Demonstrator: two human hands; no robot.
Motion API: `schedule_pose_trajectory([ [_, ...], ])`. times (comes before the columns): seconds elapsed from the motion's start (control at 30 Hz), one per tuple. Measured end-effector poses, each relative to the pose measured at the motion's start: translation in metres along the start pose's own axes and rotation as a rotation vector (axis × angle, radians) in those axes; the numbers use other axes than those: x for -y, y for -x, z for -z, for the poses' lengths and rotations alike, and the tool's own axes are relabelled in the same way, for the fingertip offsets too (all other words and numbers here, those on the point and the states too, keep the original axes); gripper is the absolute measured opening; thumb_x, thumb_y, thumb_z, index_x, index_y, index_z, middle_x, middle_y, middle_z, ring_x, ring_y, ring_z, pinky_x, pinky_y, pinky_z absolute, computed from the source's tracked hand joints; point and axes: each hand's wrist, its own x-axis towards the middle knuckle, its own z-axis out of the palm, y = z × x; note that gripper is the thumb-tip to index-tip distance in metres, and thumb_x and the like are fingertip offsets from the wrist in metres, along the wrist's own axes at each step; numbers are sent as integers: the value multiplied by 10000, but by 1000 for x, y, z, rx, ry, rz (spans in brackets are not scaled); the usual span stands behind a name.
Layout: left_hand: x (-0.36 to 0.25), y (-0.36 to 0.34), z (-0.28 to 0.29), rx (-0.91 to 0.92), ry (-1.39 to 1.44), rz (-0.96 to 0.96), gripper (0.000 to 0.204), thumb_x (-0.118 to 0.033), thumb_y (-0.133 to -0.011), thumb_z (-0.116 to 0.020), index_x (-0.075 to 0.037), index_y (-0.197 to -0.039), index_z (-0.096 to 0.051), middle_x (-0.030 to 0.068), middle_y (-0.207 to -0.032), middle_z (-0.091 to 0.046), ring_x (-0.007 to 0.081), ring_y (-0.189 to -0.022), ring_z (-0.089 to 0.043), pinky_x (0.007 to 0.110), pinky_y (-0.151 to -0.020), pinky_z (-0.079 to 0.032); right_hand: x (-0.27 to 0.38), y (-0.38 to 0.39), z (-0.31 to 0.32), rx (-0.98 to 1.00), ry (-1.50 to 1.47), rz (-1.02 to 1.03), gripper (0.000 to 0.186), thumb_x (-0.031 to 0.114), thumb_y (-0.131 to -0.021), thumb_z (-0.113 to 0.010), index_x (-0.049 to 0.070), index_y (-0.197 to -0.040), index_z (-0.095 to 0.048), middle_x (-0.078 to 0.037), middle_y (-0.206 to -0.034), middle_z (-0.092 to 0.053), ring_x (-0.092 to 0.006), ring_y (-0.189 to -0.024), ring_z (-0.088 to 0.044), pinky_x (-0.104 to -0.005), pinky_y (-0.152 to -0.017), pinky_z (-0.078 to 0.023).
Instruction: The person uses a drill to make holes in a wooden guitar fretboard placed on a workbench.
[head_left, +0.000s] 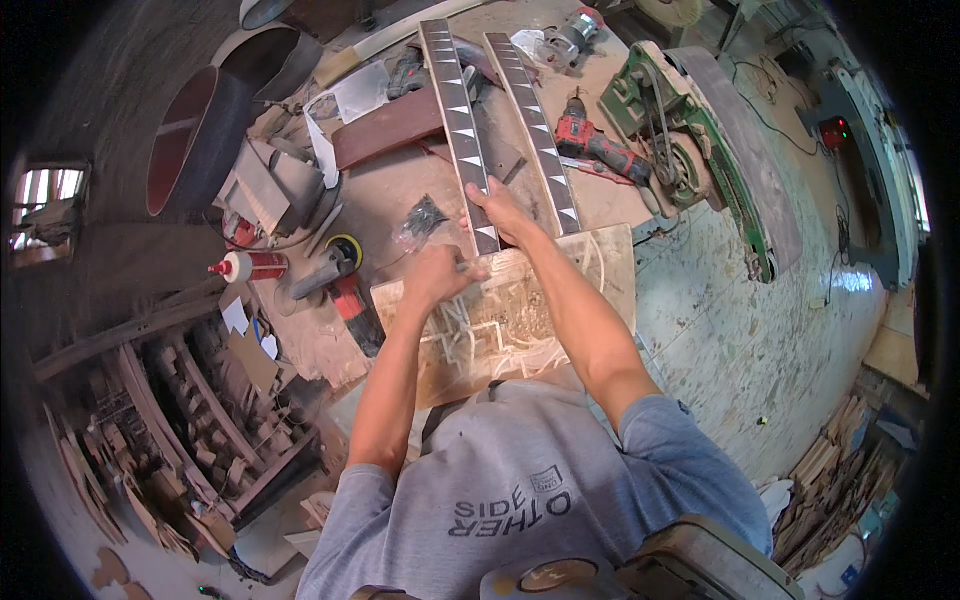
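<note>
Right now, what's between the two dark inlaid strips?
Head view: bare dusty bench shows between the left strip and right strip; the right hand lies across their near ends.

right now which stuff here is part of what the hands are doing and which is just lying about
In hand:
- left hand and right hand, both at the near end of the dark inlaid strip
- carved wooden board under them

Lying about:
- second inlaid strip
- red drill
- glue bottle
- sander
</note>
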Motion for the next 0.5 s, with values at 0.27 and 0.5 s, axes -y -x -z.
schedule_pose_trajectory([
  [0.27,1,2,-1,-29,-11,-34,617,-546,-756,-855,22,-985,-780,259,-859,-733,399,-853,-728,482,-795,-546,-7,6,-13,-62,15,142,355,295,-1040,-650,13,-1181,-486,-143,-842,-676,-206,-614,-687,-336,-515,-585],
  [0.5,-22,12,19,-28,-38,-24,603,-544,-758,-852,2,-1005,-791,252,-830,-733,405,-839,-726,485,-795,-546,2,9,-17,-135,8,137,345,309,-1034,-655,31,-1157,-491,-136,-826,-659,-197,-597,-664,-326,-488,-556],
])
